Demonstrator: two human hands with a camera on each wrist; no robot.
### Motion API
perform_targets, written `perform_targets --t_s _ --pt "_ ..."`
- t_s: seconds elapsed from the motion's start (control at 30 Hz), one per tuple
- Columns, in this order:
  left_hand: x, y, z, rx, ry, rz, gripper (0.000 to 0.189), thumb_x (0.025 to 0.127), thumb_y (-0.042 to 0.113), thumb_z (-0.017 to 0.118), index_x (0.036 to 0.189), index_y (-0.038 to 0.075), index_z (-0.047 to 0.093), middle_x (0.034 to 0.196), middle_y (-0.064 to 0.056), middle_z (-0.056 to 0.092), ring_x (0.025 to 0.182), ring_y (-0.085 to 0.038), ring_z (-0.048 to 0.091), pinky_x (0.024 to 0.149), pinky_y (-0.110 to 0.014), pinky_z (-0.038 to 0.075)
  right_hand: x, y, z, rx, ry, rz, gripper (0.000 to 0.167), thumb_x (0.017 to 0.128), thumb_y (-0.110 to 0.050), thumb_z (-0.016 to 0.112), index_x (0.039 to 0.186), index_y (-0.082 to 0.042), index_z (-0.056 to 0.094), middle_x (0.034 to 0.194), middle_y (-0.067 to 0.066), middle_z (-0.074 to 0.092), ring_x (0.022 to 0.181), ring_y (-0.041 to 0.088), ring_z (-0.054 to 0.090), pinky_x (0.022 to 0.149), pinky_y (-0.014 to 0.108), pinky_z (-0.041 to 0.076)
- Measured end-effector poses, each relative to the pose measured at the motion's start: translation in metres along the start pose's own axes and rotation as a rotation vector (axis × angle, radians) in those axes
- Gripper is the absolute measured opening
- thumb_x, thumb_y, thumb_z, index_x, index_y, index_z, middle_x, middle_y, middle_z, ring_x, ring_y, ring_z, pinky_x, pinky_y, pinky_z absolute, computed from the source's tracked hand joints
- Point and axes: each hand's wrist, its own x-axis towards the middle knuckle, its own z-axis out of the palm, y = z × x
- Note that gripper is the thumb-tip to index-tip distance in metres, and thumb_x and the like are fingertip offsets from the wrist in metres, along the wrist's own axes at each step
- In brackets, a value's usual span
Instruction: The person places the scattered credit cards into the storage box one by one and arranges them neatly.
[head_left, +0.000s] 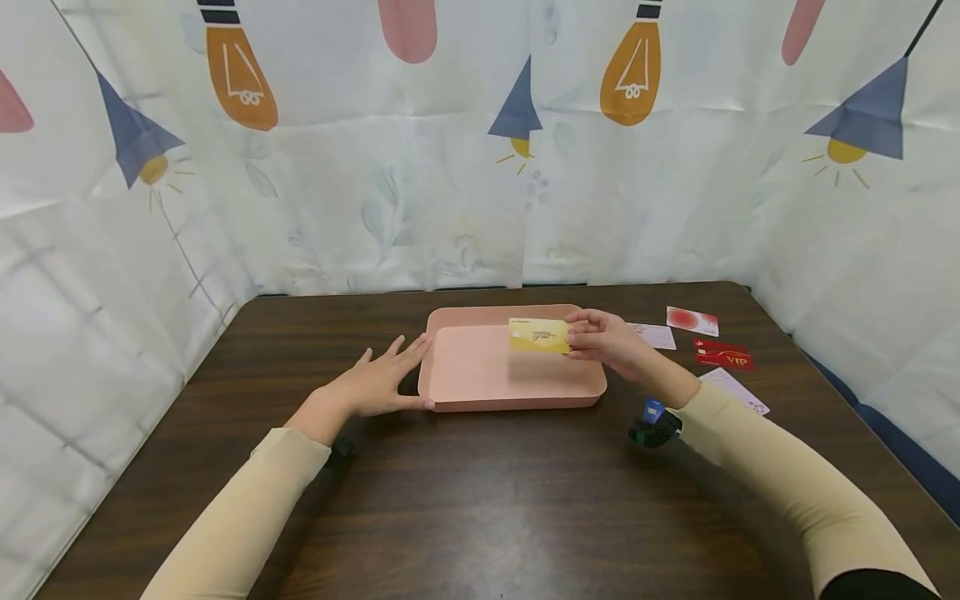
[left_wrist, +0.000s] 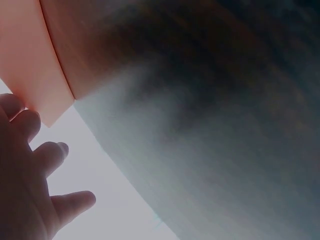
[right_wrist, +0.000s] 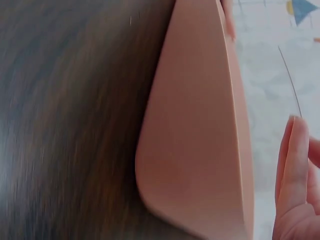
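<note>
A yellow card (head_left: 538,335) is pinched by its right end in my right hand (head_left: 606,343), held above the pink tray (head_left: 468,403). The right wrist view shows the card (right_wrist: 290,80) edge-on as a thin line at the fingertips. My left hand (head_left: 378,382) lies with spread, straight fingers against the tray's left side, thumb near its front left corner. In the left wrist view the left hand (left_wrist: 30,165) is beside the tray wall (left_wrist: 35,60). The tray's far right corner is partly hidden behind the right hand.
Right of the tray lie a red and white card (head_left: 692,321), a red VIP card (head_left: 723,354) and two pale cards, one (head_left: 654,336) behind the right hand, the other (head_left: 735,390) partly under the sleeve. A printed curtain (head_left: 450,208) hangs behind the dark wooden table (head_left: 480,500).
</note>
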Motion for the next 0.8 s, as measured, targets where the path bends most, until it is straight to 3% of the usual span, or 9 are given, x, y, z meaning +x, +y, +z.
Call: perform_targets --t_s 0.27,0.8 --pt "-0.001 0.001 0.000 0.004 0.003 0.002 0.115 0.086 0.076 0.061 0.167 0.016 0.006 0.172 -0.005 0.009 0.155 -0.040 0.007 0.113 -0.076 0.006 0.011 0.001 0.026 0.036 0.036 0.035 0.040 0.102 0.008 0.056 0.140 0.010 0.043 0.105 0.009 0.059 0.085 0.014 0.066 0.081 0.029 0.059" --pt "0.000 -0.001 0.003 -0.001 -0.001 -0.005 0.114 0.087 0.076 0.061 0.167 0.018 0.005 0.171 -0.004 0.009 0.156 -0.038 0.006 0.113 -0.076 0.006 0.036 0.003 0.053 0.042 0.102 0.109 0.044 0.100 0.006 0.060 0.142 0.008 0.048 0.119 0.022 0.060 0.082 0.015 0.069 0.074 0.025 0.060"
